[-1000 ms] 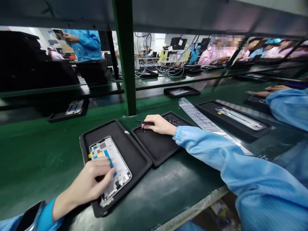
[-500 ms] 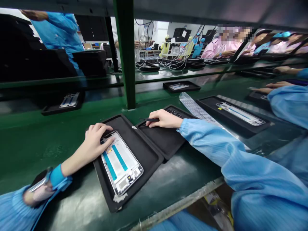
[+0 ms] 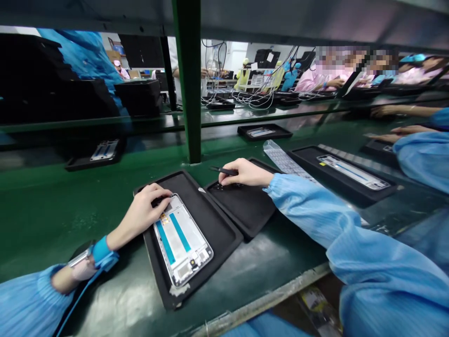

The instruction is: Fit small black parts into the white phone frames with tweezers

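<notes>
My left hand grips the far end of a silver phone frame, its fingers curled at the edge and the thumb on the inner face. The frame has two blue strips and lies tilted in a black tray. My right hand pinches black tweezers, their tips pointing left. It is over a second black tray holding small dark parts, mostly hidden behind the hand. Whether the tweezers hold a part cannot be made out.
To the right lie a clear strip of parts and a tray with another phone frame. More trays sit behind. A green post stands in front of me. A co-worker's sleeve reaches in from the right.
The view has shifted slightly, moving the scene right and down. My right hand with the tweezers has risen a little over the small parts. My left hand stays on the phone frame.
</notes>
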Motion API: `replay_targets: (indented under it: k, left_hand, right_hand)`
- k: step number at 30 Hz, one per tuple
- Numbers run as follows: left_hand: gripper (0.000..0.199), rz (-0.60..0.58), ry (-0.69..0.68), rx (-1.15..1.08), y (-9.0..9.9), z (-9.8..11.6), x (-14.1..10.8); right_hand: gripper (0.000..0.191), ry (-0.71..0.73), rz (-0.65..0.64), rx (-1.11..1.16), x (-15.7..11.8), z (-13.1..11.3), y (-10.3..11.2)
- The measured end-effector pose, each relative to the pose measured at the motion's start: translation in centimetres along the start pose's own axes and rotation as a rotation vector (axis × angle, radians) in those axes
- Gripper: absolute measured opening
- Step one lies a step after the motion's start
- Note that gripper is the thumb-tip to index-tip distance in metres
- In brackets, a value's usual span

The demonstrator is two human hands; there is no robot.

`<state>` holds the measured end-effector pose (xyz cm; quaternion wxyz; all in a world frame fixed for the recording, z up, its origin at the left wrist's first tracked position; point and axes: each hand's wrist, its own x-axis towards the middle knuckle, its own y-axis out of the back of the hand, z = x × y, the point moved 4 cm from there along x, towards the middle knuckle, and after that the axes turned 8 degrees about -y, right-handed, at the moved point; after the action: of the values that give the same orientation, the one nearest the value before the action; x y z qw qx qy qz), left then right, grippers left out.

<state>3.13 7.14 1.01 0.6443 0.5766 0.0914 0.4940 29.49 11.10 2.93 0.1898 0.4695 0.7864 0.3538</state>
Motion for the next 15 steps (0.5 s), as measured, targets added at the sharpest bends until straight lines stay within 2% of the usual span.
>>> replay_targets:
  k: [2, 4, 8, 11, 13, 15]
  left_hand:
    - [0.032, 0.013, -0.005, -0.049, -0.3, 1.1, -0.2]
    - [0.030, 0.031, 0.001, -0.091, -0.4, 1.8, -0.3]
    - [0.029, 0.068, 0.074, -0.258, 0.0, 1.2, -0.4]
    - [0.031, -0.084, 0.174, -0.581, -0.2, -0.3, -0.5]
    - [0.029, -0.168, 0.245, -0.780, -0.3, -1.2, -0.7]
    - [0.027, -0.194, 0.292, -0.885, -0.4, -1.7, -0.8]
  right_hand:
    - [0.020, -0.013, 0.003, 0.108, 0.7, -0.2, 0.1]
    - [0.024, 0.040, -0.018, 0.217, 2.1, -1.2, -0.7]
    - [0.022, 0.220, -0.185, 0.387, 5.2, -5.1, -4.7]
    - [0.017, 0.280, -0.274, 0.520, 6.2, -7.4, -7.5]
    - [0.016, 0.289, -0.265, 0.592, 6.3, -7.8, -8.4]
    - [0.016, 0.304, -0.228, 0.636, 6.0, -7.6, -8.7]
